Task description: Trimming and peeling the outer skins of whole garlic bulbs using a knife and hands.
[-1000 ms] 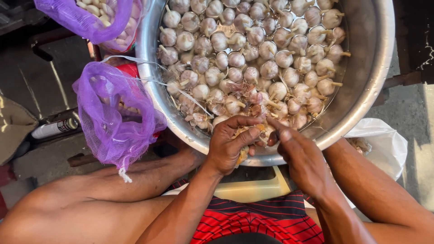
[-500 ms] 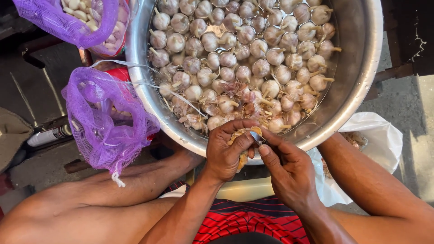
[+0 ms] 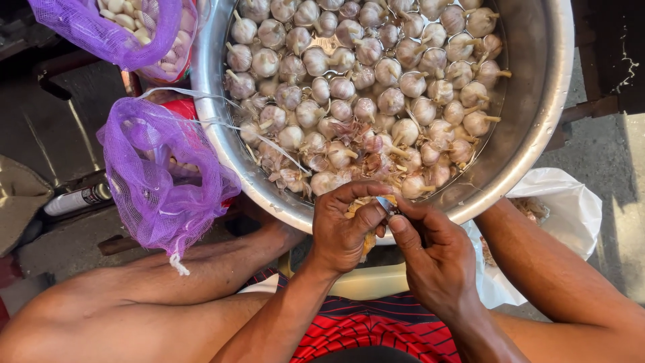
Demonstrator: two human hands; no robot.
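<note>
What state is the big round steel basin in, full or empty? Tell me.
Mostly full: the big round steel basin holds many white garlic bulbs heaped across its bottom.

Strong sunlight falls on a rough grey concrete floor (image 3: 608,151) at the right, crossed by hard shadows, while the left lies in shade, where a dark wooden plank (image 3: 117,244) and a flat dull grey metal sheet (image 3: 50,134) rest on the ground.

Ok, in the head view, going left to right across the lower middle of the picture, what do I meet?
Spray can lying on the ground → purple mesh bag → left hand gripping a garlic bulb → right hand with a small blade → white plastic bag.
</note>
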